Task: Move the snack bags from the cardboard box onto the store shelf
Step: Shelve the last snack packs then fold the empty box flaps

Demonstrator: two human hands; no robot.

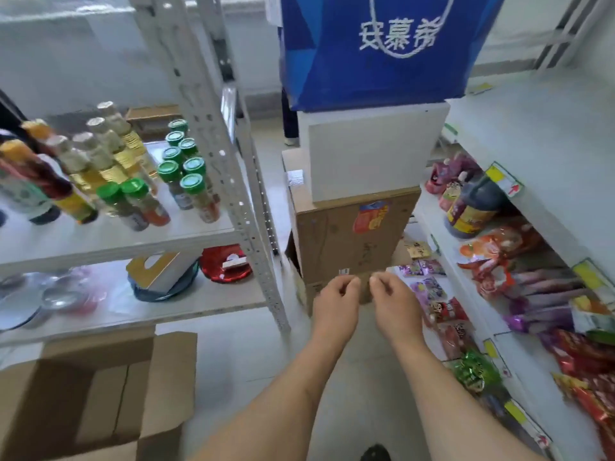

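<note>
Narrow aisle is being lit evenly; pale tiled floor (253, 347) is showing between two units. At left, a grey perforated-steel rack (213, 134) is being occupied by bottles (100, 154) above and metal pans (50, 297) below. A stack is being formed at the aisle's end: blue carton (382, 51) on white box (372, 151). White wall (60, 61) is seen behind.
</note>
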